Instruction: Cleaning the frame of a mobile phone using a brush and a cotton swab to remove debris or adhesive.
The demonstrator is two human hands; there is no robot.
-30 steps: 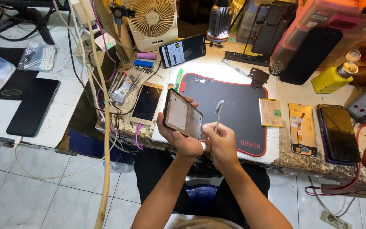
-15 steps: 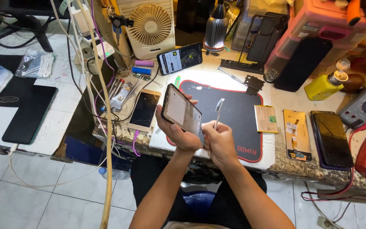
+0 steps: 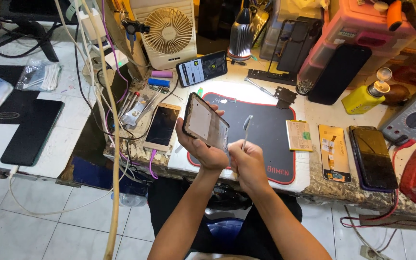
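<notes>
Above the worktop's near edge, the left hand (image 3: 207, 153) clamps the opened phone (image 3: 206, 123) tilted, long axis running up-left, while the right hand (image 3: 247, 163), just beside it, pinches a thin metal pry tool (image 3: 246, 129) upright at the phone's lower right edge.

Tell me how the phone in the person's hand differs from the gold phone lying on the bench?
The held phone is tilted up in the left hand; the gold phone lies flat, untouched. The held phone shows a pale open inside in a dark frame; the gold phone shows a dark screen in a gold frame. Both are slim rectangles.
</notes>
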